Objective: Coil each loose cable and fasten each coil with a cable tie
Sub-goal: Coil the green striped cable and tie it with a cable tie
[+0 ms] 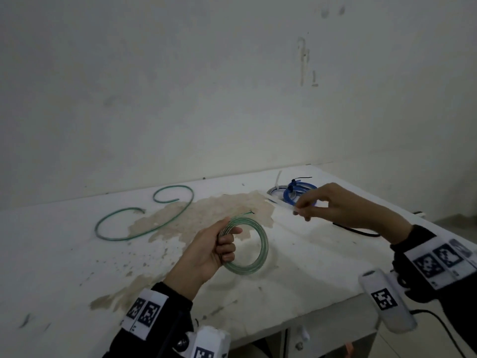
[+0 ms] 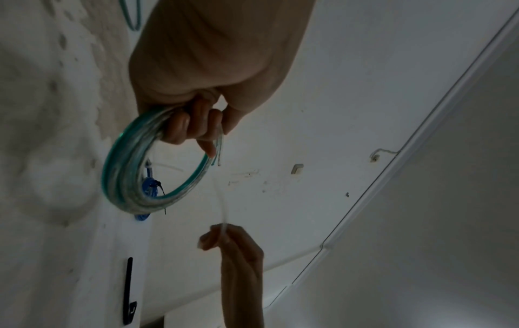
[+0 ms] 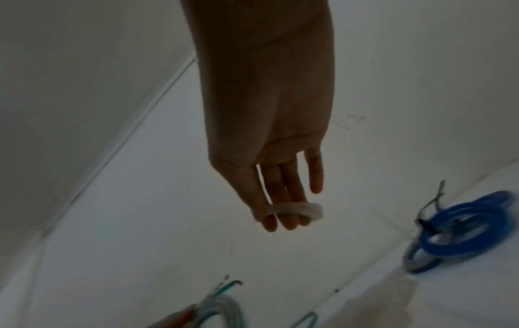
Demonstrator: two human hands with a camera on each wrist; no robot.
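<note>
My left hand (image 1: pixel 222 244) grips a coiled pale-green translucent cable (image 1: pixel 258 257) above the middle of the white table; the coil (image 2: pixel 132 175) hangs from my curled fingers (image 2: pixel 179 126). My right hand (image 1: pixel 309 205) hovers to the right and pinches a white cable tie (image 1: pixel 281 202) between thumb and fingers; the cable tie (image 3: pixel 292 208) lies across the fingertips (image 3: pixel 280 222). A blue coil (image 1: pixel 299 193) with a black tie and a grey coil (image 1: pixel 275 190) with a white tie lie behind the right hand. A loose dark-green cable (image 1: pixel 144 220) sprawls at the left.
The table (image 1: pixel 309 267) has a large brown stain in the middle and ends at a front edge on the right. A black cable tie (image 1: pixel 356 231) lies under my right forearm. A white wall stands close behind the table.
</note>
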